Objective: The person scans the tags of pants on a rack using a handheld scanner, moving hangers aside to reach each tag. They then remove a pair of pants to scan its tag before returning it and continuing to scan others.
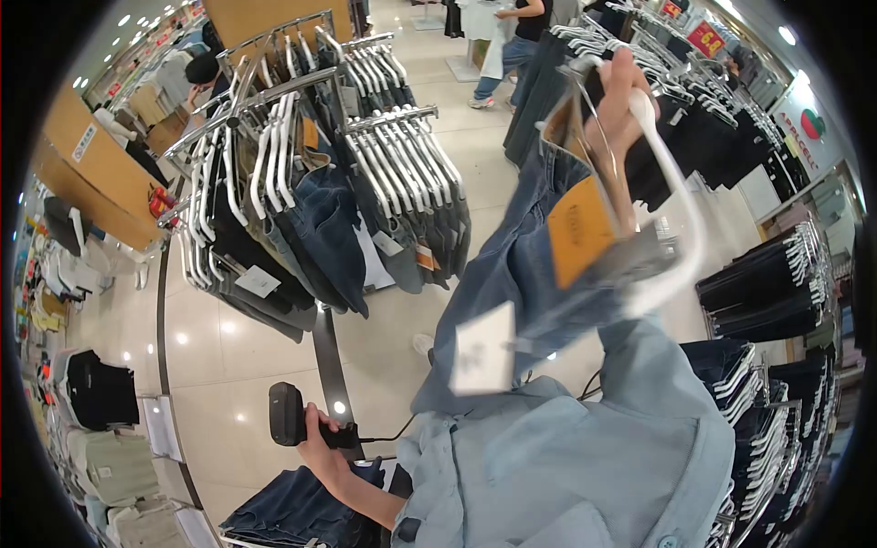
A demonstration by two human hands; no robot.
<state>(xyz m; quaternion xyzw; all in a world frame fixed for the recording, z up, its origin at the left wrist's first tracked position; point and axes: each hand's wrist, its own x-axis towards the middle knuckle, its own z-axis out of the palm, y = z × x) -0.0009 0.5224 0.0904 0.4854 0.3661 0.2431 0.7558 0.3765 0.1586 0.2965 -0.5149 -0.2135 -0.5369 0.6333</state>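
My right hand (pixel 619 114), raised at the upper right, is closed around a white clothes hanger (pixel 683 215). Blue jeans (pixel 512 247) hang from it, tilted across my front. An orange-brown label (pixel 577 230) and a blurred white tag (pixel 484 352) dangle on the jeans. Low on the left, my left hand (pixel 322 445) grips a black corded handheld device (pixel 287 416) by its handle. Its thin cable (pixel 388 438) runs toward my body. The device is apart from the jeans, and its exact kind is not clear.
A chrome garment rack (pixel 265 91) with jeans and shorts on white hangers stands ahead. More trousers (pixel 676 155) hang at the right. Folded jeans (pixel 297 507) lie below my left arm. Tiled floor (pixel 228 365) runs between the racks. Other people (pixel 523 46) are farther back.
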